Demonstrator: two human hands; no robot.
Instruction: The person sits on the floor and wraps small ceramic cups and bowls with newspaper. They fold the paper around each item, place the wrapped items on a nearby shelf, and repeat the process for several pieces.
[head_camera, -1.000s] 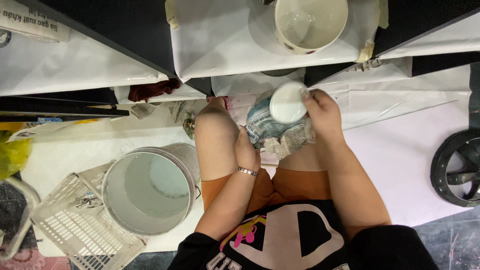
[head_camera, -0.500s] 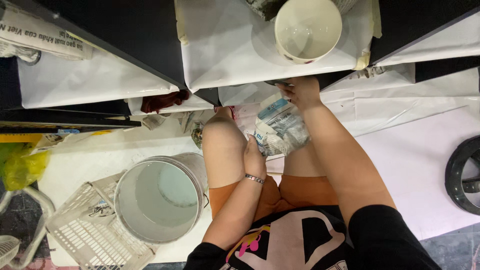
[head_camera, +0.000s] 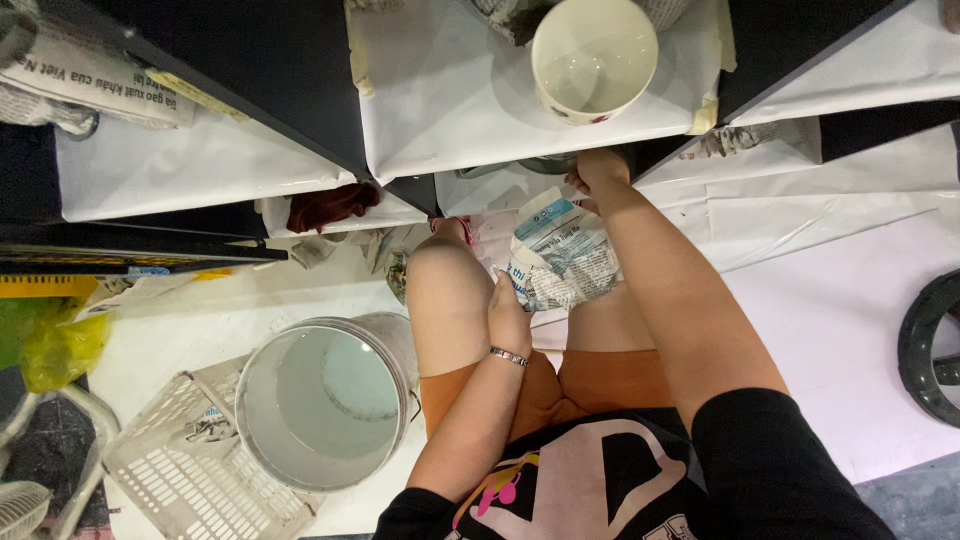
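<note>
1. Right hand (head_camera: 598, 170) reaches under the shelf (head_camera: 450, 110) edge; its fingers are hidden in shadow, so I cannot tell whether they grip anything.
2. Left hand (head_camera: 508, 318) is closed on the lower edge of a newspaper sheet (head_camera: 560, 255), which lies crumpled between the knees, near the right wrist. A bracelet (head_camera: 508, 356) sits on the left wrist.
3. Something grey under the shelf by the right hand is too dark to make out.
4. Printed paper: the sheet is white-grey with a blue patch at its top. A second newspaper wad (head_camera: 75, 70) lies top left, partly cut off by the frame.
5. One cream bowl (head_camera: 592, 55) stands upright on the white-papered shelf, above the right hand.
6. One white bucket (head_camera: 325, 400) stands left of the left knee, just beside one pale plastic basket (head_camera: 170, 470), whose corner is cut off.
7. One dark red cloth (head_camera: 330, 205) lies tucked under the shelf, left.
8. One yellow bag (head_camera: 60, 345) at the left edge; one black wheel (head_camera: 930, 350) at the right edge, both cut off.
</note>
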